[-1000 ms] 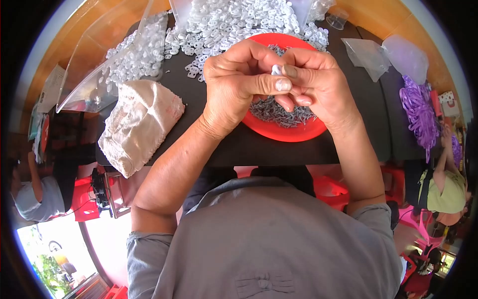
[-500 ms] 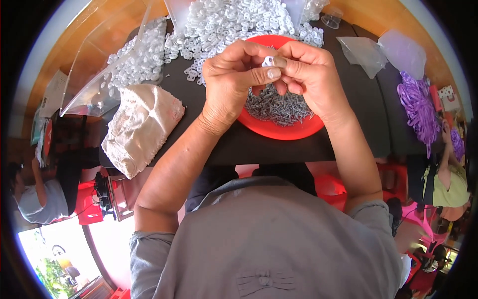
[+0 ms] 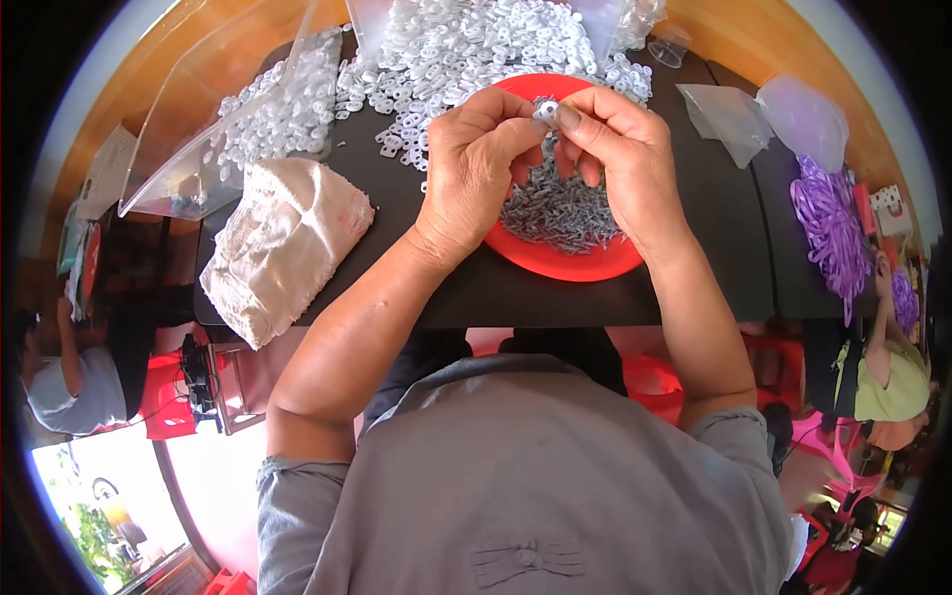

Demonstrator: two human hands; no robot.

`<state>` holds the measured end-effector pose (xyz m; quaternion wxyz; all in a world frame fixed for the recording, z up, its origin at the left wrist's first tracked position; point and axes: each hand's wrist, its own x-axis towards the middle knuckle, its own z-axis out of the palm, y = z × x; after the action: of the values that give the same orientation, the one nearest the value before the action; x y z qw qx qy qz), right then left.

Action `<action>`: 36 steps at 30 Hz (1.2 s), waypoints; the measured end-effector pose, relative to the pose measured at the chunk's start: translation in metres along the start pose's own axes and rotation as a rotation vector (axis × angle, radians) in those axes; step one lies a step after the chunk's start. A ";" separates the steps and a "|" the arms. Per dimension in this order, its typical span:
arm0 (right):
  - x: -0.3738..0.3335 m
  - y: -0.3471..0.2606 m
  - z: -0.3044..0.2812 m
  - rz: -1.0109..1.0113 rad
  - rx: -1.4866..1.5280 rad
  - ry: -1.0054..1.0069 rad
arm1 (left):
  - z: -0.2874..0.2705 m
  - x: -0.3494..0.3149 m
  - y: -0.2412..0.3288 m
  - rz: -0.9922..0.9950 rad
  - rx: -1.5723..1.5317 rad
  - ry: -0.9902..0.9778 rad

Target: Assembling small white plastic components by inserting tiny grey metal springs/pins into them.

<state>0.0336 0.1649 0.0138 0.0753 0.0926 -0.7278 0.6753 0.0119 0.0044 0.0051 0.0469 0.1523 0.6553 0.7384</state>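
Observation:
Over a red plate [image 3: 565, 267], both of my hands meet fingertip to fingertip at a small white plastic piece with a hole [image 3: 547, 110]. My left hand [image 3: 474, 164] pinches its left side between thumb and fingers. The thumb and forefinger of my right hand [image 3: 635, 154] close on its other side; whether a screw is also between them I cannot make out. A heap of small grey screws [image 3: 560, 210] lies in the plate below my fingers. Beyond the hands spreads a big pile of similar white pieces [image 3: 476, 45].
A folded cream cloth [image 3: 283, 243] lies at the left, near a clear plastic bin [image 3: 183, 169] and more white pieces [image 3: 288, 124]. Clear plastic bags [image 3: 729, 119] and purple ribbon [image 3: 831, 223] are on the right. Other people [image 3: 79, 387] sit at both sides.
My hands have shifted slightly right and turned the white piece, so its hole now faces up more. The right thumb has moved off its top to its side.

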 end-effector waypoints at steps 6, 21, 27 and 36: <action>-0.003 0.001 0.001 -0.043 -0.023 0.008 | -0.001 0.001 -0.007 0.117 0.074 -0.004; 0.000 -0.006 -0.012 0.033 0.171 -0.114 | 0.002 0.001 0.002 0.151 -0.256 -0.139; -0.002 -0.009 -0.011 0.127 0.304 -0.158 | 0.000 -0.001 0.004 0.176 -0.216 -0.157; -0.004 -0.012 -0.012 0.172 0.363 -0.247 | 0.000 -0.006 0.002 0.304 -0.252 -0.208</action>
<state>0.0403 0.1763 0.0255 -0.0899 0.1243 -0.6035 0.7824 0.0175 0.0027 0.0060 0.0213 0.3175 0.5190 0.7933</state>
